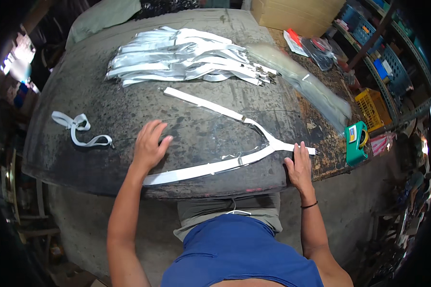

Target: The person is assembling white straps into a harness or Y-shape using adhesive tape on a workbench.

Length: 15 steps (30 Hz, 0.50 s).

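Observation:
A pair of white Y-shaped suspenders lies spread on the dark worktable, its two long straps reaching left and its short tail pointing right. My right hand rests with straight fingers over the short tail, lying on it rather than gripping it. Just above the near strap's left end is my left hand, fingers apart and nothing in them; whether it touches the table I cannot tell. A large pile of bundled white suspenders with metal clips lies beyond.
A loose white strap is curled at the left. On the right are a green tape dispenser, clear plastic bags and a red-and-white packet. A cardboard box stands at the back; shelves with a yellow crate are beyond the table.

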{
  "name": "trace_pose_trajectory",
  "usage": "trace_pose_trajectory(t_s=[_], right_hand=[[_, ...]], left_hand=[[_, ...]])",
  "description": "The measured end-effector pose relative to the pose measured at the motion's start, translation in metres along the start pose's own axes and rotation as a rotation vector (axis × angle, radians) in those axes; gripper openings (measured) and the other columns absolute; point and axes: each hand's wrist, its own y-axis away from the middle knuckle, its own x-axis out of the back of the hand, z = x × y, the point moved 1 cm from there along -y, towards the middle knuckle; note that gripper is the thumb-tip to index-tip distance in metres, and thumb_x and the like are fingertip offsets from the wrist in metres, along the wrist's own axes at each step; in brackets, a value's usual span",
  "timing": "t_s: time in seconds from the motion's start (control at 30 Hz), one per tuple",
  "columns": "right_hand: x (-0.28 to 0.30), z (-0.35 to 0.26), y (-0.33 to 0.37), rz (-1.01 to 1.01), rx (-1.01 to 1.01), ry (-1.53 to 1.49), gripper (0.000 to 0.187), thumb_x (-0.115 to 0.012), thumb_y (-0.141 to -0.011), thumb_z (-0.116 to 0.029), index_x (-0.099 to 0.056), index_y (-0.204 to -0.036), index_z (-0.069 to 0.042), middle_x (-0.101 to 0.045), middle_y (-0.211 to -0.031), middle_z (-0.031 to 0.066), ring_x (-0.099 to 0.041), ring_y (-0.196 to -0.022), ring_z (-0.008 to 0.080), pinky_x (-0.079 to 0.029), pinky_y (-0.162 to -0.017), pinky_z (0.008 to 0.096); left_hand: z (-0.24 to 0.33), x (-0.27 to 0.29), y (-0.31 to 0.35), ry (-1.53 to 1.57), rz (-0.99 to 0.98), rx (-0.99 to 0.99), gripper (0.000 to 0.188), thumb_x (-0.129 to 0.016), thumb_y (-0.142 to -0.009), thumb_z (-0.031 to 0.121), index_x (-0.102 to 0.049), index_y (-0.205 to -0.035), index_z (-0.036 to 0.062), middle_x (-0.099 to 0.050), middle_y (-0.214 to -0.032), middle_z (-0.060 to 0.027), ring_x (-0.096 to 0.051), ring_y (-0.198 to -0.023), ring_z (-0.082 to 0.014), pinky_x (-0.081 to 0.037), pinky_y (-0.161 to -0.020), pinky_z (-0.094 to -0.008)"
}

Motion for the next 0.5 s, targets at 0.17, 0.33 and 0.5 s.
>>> trace_pose_trajectory(t_s=[0.17, 0.33, 0.5], right_hand=[[0.003, 0.005, -0.008, -0.142, -0.055, 0.102, 0.072, -0.057, -0.097, -0.042, -0.036, -0.15, 0.002, -0.034, -0.157, 0.0233, -0.027, -0.145, 0.0478, -0.025, -0.116, 0.0565], [0.01, 0.04, -0.021, -0.158, 0.06, 0.015, 0.074, -0.056, -0.097, -0.044, -0.033, -0.151, 0.001, -0.032, -0.158, 0.023, -0.023, -0.148, 0.0449, -0.021, -0.12, 0.0528], [0.014, 0.073, -0.047, -0.201, 0.112, 0.063, 0.076, -0.057, -0.097, -0.045, -0.033, -0.152, 0.002, -0.03, -0.159, 0.0231, -0.022, -0.149, 0.043, -0.02, -0.121, 0.0494]], left_hand=[[-0.026, -0.056, -0.086, -0.156, -0.131, -0.084, 0.058, -0.068, -0.089, 0.037, -0.053, -0.139, 0.0104, -0.051, -0.144, -0.0152, -0.042, -0.138, -0.0355, -0.035, -0.11, -0.05], [-0.022, -0.087, -0.116, -0.346, -0.424, 0.012, 0.075, -0.053, -0.094, 0.059, -0.038, -0.154, 0.0155, -0.037, -0.159, -0.0112, -0.024, -0.15, -0.0341, -0.015, -0.119, -0.0571], [-0.004, -0.083, -0.09, -0.378, -0.464, 0.047, 0.076, -0.053, -0.094, 0.058, -0.036, -0.155, 0.0161, -0.036, -0.159, -0.0116, -0.027, -0.149, -0.0337, -0.015, -0.119, -0.0594]])
